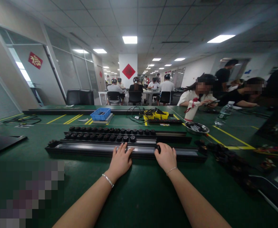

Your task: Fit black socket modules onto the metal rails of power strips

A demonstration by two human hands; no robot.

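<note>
A long black channel with a shiny, clear-looking strip inside (86,148) lies across the green table before me. My left hand (121,159) rests on its middle, fingers spread over the strip and front edge. My right hand (165,155) is at the same channel further right, with thumb and fingers curled around a small black part (158,148), mostly hidden by the fingers. Behind it lie more black channels bearing rows of black round knob-like parts (105,137). A single similar part (52,143) sits at the left end of the near channel.
A blue bin (101,114), a yellow bin (161,116) and cables stand further back. To the right are a metal bowl (197,128), a white tumbler (192,110), a water bottle (224,114) and a heap of black parts (231,161). Co-workers sit at the right.
</note>
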